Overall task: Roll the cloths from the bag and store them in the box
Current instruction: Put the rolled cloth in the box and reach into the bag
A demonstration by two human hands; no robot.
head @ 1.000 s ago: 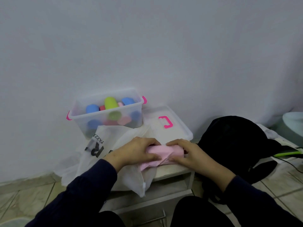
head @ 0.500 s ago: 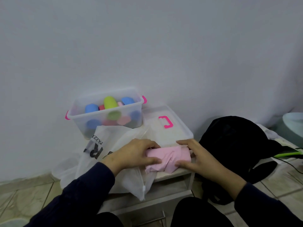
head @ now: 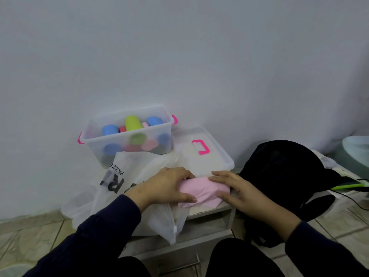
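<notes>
On the small white table (head: pixel 207 211), both hands grip a pink cloth (head: pixel 201 191): the left hand (head: pixel 165 186) curls over its left end, the right hand (head: pixel 237 189) presses its right end. Left of the cloth lies the white bag (head: pixel 127 188). Behind the cloth stands the clear box (head: pixel 127 136), holding coloured rolls, its lid (head: pixel 201 152) flat just right of it.

1. Only one view is given, taken from a wide-angle camera worn on the head and aimed forward and down.
2. A plain wall (head: pixel 179 47) is faced squarely; the upper half of the frame is filled by it.
3. The low surface (head: pixel 207 209) is seen from close above, at lower centre.
4. The sleeves (head: pixel 103 232) enter from the bottom corners, so the scene is viewed at arm's reach.
5. Tiled floor (head: pixel 30 236) is caught at both lower edges.
</notes>
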